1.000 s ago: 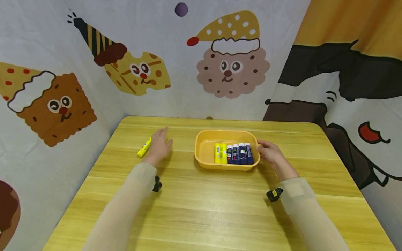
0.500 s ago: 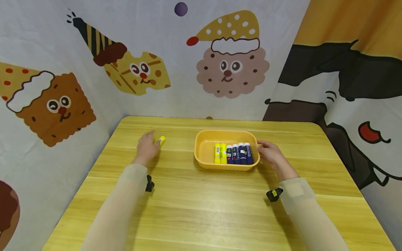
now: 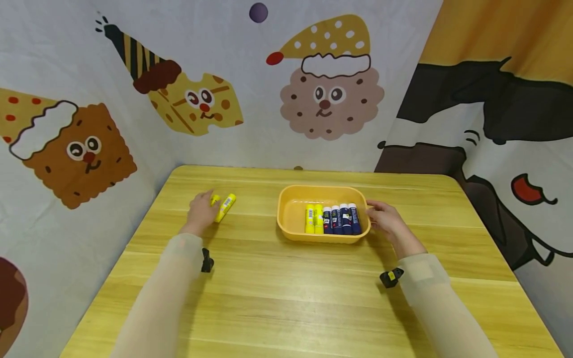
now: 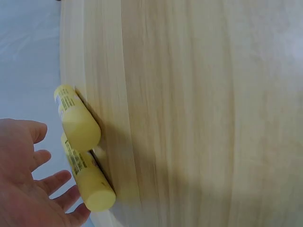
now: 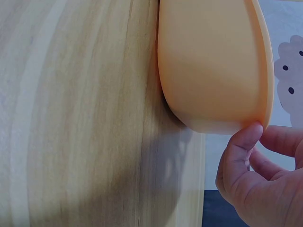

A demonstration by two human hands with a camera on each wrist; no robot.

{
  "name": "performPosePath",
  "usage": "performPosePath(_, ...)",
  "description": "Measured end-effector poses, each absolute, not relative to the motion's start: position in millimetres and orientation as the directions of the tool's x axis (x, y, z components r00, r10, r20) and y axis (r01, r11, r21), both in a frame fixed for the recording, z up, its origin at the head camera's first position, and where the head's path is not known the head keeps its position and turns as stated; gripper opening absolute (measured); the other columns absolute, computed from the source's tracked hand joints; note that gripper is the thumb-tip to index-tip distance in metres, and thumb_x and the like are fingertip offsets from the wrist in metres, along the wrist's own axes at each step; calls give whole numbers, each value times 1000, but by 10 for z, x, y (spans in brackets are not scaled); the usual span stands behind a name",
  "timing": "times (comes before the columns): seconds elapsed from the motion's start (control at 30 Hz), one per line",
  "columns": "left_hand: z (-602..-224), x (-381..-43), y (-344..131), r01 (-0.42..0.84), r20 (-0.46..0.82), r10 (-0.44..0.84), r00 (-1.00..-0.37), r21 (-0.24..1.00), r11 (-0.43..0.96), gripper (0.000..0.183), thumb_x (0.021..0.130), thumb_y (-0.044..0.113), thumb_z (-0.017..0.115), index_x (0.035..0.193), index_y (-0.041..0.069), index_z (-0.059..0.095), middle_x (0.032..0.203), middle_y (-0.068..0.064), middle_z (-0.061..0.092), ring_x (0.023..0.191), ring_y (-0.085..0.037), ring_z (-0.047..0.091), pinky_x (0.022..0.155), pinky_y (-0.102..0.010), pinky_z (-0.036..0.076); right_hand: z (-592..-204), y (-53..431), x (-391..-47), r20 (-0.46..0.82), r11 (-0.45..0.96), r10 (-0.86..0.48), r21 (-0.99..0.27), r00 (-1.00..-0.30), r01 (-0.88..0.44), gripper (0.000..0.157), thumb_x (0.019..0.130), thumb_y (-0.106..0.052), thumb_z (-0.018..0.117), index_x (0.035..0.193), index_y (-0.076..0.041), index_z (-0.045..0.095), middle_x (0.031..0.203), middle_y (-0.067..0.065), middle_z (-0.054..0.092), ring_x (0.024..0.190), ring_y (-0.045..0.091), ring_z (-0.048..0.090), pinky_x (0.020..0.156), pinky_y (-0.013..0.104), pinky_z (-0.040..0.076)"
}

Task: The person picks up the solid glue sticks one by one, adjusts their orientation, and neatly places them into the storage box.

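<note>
My left hand (image 3: 200, 213) is at the left of the table beside two yellow glue sticks. One glue stick (image 3: 226, 208) lies slanted right of the hand; the other glue stick (image 3: 215, 199) is partly hidden by the fingers. In the left wrist view, the fingers are loosely bent, with fingertips close to the lower glue stick (image 4: 90, 179) and nothing gripped. My right hand (image 3: 386, 219) pinches the right end of an orange-yellow plastic basket (image 3: 291, 231) at its rim, thumb (image 5: 248, 137) on the outer wall.
Inside the basket, two yellow glue sticks (image 3: 314, 219) and several dark blue glue sticks with white caps (image 3: 341, 220) lie side by side towards the right. Behind the wooden table (image 3: 286, 298) hangs a cartoon-printed cloth (image 3: 264, 149).
My left hand has shifted left and slightly towards me, off the glue sticks. Two of them now show beside it, where one showed before. The right hand and basket have stayed put.
</note>
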State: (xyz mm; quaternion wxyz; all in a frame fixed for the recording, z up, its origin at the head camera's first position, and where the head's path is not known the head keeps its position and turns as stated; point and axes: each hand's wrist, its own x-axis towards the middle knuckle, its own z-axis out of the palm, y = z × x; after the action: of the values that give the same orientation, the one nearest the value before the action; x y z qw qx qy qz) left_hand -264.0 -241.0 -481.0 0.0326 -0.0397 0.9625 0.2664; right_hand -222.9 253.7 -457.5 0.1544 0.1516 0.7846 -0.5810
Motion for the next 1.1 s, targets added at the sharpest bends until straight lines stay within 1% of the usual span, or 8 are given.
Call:
performPosePath(0.03, -4801, -2633, -2419, -96, -88, -60, -994, 506, 857, 57, 100, 31, 41, 147, 3, 29, 144, -31, 29, 128, -54, 27, 103, -63, 30, -4575, 2537, -2229, -419, 277, 58, -865, -906, 418, 49, 101, -16, 40, 149, -10, 30, 123, 13, 43, 104, 22, 47, 73, 20, 48)
performPosePath(0.17, -4821, -2622, -2471, -118, -132, -61, -989, 491, 863, 58, 101, 33, 37, 148, 3, 26, 144, -33, 28, 128, -54, 26, 105, -62, 28, -4576, 2529, -2236, -415, 271, 55, -869, -908, 414, 49, 101, -15, 40, 148, -10, 30, 126, 16, 42, 107, 25, 48, 72, 20, 48)
performPosePath(0.27, -4863, -2624, -2508, -129, -151, -62, -987, 484, 866, 56, 102, 30, 35, 149, 2, 23, 145, -33, 25, 130, -53, 24, 107, -61, 25, -4581, 2526, -2245, -417, 261, 55, -871, -907, 416, 48, 101, -15, 40, 148, -10, 32, 126, 16, 42, 108, 26, 48, 72, 19, 48)
performPosePath(0.37, -4894, -2639, -2538, -134, -166, -62, -984, 468, 874, 55, 102, 28, 35, 149, 1, 24, 144, -34, 26, 129, -53, 25, 106, -62, 27, -4588, 2533, -2246, -411, 260, 53, -875, -910, 410, 48, 100, -15, 41, 147, -9, 32, 122, 14, 43, 104, 23, 49, 70, 19, 48)
performPosePath(0.5, -4888, -2639, -2541, -146, -183, -70, -981, 444, 884, 52, 102, 24, 36, 148, 1, 26, 143, -34, 28, 127, -53, 28, 104, -62, 29, -4596, 2551, -2235, -388, 257, 37, -887, -921, 384, 49, 100, -14, 41, 147, -6, 32, 122, 17, 45, 94, 18, 53, 68, 20, 49)
performPosePath(0.63, -4900, -2637, -2536, -157, -190, -80, -978, 431, 889, 51, 102, 21, 37, 148, 3, 27, 142, -33, 29, 125, -52, 30, 102, -61, 32, -4599, 2555, -2226, -384, 253, 35, -890, -923, 380, 48, 100, -13, 41, 147, -6, 32, 124, 19, 44, 93, 17, 53, 68, 21, 49)
performPosePath(0.83, -4916, -2636, -2527, -175, -192, -99, -976, 436, 883, 49, 101, 19, 40, 148, 8, 30, 140, -32, 31, 122, -50, 33, 97, -59, 37, -4599, 2547, -2229, -389, 260, 42, -885, -920, 386, 48, 100, -14, 41, 147, -7, 32, 124, 17, 44, 94, 18, 52, 68, 21, 49)
performPosePath(1.1, -4911, -2629, -2527, -173, -187, -100, -977, 431, 886, 49, 100, 17, 42, 148, 11, 32, 138, -30, 34, 122, -48, 35, 96, -60, 38, -4600, 2545, -2229, -395, 264, 44, -881, -918, 392, 48, 101, -15, 41, 147, -7, 32, 122, 16, 45, 95, 18, 51, 69, 21, 49)
